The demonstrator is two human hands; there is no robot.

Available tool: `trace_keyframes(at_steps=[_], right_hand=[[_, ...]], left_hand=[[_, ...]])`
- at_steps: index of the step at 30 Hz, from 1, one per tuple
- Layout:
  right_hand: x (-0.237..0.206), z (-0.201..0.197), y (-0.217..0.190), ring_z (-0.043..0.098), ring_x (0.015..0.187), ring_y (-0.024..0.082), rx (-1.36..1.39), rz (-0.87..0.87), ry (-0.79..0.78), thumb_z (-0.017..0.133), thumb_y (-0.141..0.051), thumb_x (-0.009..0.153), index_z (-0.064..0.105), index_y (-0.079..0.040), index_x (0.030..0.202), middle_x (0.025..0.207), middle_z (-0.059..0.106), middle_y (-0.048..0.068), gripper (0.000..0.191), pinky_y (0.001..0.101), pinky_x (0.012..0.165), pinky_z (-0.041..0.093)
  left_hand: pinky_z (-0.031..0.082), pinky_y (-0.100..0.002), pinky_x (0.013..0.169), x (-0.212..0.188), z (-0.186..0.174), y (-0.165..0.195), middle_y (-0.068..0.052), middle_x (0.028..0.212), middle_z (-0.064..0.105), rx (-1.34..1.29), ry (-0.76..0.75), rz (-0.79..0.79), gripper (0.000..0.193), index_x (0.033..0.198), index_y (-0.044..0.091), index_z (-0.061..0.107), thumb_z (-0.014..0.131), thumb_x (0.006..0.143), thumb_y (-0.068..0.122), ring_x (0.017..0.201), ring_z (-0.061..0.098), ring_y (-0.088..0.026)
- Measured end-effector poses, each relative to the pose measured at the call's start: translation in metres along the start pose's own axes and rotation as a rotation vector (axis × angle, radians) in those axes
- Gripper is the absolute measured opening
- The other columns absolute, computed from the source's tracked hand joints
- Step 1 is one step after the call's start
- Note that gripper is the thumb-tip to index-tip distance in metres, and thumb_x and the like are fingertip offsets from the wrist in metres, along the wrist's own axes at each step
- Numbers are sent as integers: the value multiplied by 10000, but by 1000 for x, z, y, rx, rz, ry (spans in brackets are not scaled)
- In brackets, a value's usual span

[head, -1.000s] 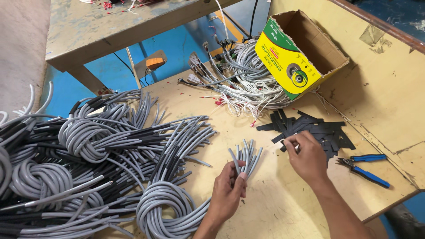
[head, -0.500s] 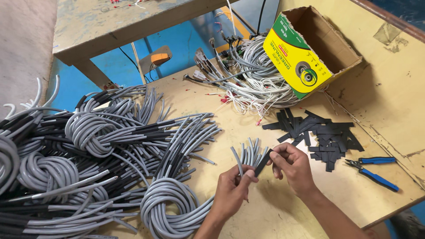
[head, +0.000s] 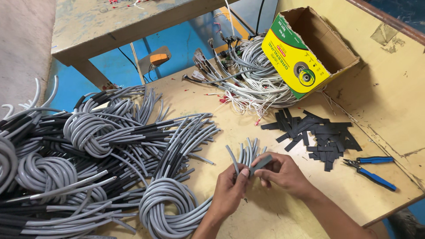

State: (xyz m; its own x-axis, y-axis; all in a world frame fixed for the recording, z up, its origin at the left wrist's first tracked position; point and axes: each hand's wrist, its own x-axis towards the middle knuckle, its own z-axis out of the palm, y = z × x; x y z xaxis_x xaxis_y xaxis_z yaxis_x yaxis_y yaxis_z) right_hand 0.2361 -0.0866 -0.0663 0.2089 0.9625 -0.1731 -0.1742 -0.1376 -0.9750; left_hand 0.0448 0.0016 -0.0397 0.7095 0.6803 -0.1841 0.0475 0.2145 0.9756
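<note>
left hand (head: 229, 191) grips grey cable bunch (head: 246, 155) | right hand (head: 283, 173) pinches black sleeve (head: 261, 163), left of pliers (head: 371, 171) | I'd square ends, slide sleeve straight

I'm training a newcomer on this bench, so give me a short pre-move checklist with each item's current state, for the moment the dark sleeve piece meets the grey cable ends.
1. Left hand has a grip on the grey cable ends: ok.
2. Right hand holds the dark sleeve piece at the cable ends: ok.
3. Sleeve actually started over a cable tip: cannot tell, fingers hide it.
4. Spare black sleeve pieces within reach on the table: ok.
5. Blue-handled pliers lying clear of both hands: ok.
6. Cable ends fanned apart, not tangled: ok.
</note>
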Motion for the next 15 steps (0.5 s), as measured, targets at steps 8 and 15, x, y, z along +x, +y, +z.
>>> trace_keyframes(at_steps=[8, 15], right_hand=[[0, 6, 15, 683, 600, 134, 179, -60, 78, 733, -49, 878, 704, 42, 1065, 765, 723, 88, 210, 284, 504, 572], [-2, 4, 18, 687, 618, 136, 146, -74, 72, 728, -50, 896, 708, 50, 1065, 778, 721, 93, 198, 288, 522, 573]], left_hand=[[356, -241, 442, -5, 5, 14, 31, 564, 534, 292, 136, 136, 196, 1039, -3, 745, 763, 899, 134, 493, 435, -28], [364, -241, 439, -7, 6, 15, 38, 571, 563, 287, 126, 131, 168, 1011, 3, 757, 758, 900, 128, 484, 456, -32]])
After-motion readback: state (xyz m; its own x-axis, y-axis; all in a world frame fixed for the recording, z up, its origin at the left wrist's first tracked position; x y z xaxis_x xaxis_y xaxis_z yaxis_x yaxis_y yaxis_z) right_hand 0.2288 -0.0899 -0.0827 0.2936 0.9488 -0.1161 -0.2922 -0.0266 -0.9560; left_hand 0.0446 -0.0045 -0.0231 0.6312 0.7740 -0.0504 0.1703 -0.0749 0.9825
